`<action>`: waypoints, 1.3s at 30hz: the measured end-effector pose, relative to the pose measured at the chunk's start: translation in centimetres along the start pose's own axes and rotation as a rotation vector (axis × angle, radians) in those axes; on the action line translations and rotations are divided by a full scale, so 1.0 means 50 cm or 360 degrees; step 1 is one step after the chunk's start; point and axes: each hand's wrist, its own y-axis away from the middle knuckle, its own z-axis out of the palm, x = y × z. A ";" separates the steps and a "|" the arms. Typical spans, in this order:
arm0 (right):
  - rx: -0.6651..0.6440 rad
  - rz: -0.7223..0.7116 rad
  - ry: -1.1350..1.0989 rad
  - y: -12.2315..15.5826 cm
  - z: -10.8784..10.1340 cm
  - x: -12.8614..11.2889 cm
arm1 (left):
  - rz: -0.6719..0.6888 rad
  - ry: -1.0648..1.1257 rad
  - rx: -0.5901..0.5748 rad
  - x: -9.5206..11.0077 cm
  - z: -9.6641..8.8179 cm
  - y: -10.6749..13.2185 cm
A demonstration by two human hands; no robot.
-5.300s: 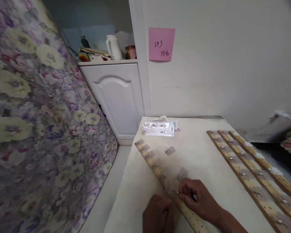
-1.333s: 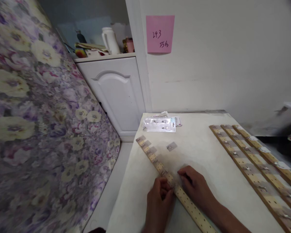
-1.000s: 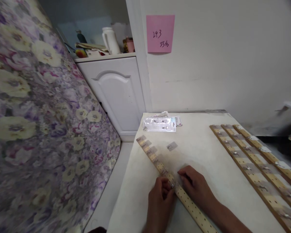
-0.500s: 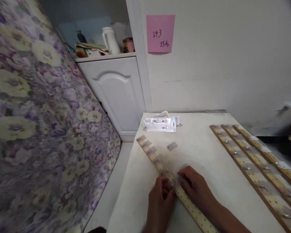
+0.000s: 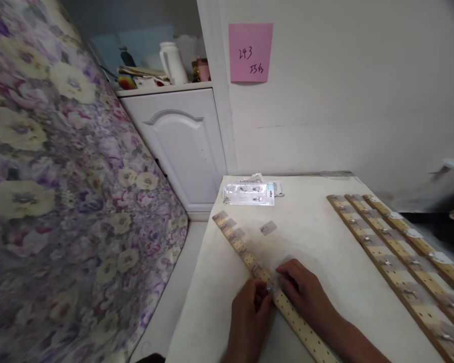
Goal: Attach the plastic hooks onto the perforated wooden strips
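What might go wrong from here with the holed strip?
The small metal piece at the left hand could slip: it is tiny and partly hidden. The holed strip might shift on the table if pressed sideways, being narrow. The right hand could nudge the clear plate lying beyond it.

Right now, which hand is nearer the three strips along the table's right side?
Right. The right hand sits left of the three strips, not touching them; the left hand is farther left, at the single strip's left edge.
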 end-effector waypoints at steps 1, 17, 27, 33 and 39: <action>-0.0002 -0.0008 -0.0001 0.000 0.000 0.001 | -0.0002 0.0002 0.0000 0.001 0.000 0.000; 0.0058 -0.0045 0.0246 0.015 -0.004 -0.014 | -0.0011 0.0013 0.0017 0.003 0.003 -0.001; -0.0156 -0.0129 0.0313 0.014 0.008 -0.021 | -0.0026 0.0020 -0.0012 0.009 0.000 -0.001; -0.0189 -0.0120 0.0361 0.010 0.002 -0.030 | -0.0011 0.0008 -0.0014 0.009 -0.001 0.000; -0.0206 -0.0096 0.0560 0.004 0.007 -0.032 | -0.0012 -0.0007 0.0013 0.011 -0.002 0.000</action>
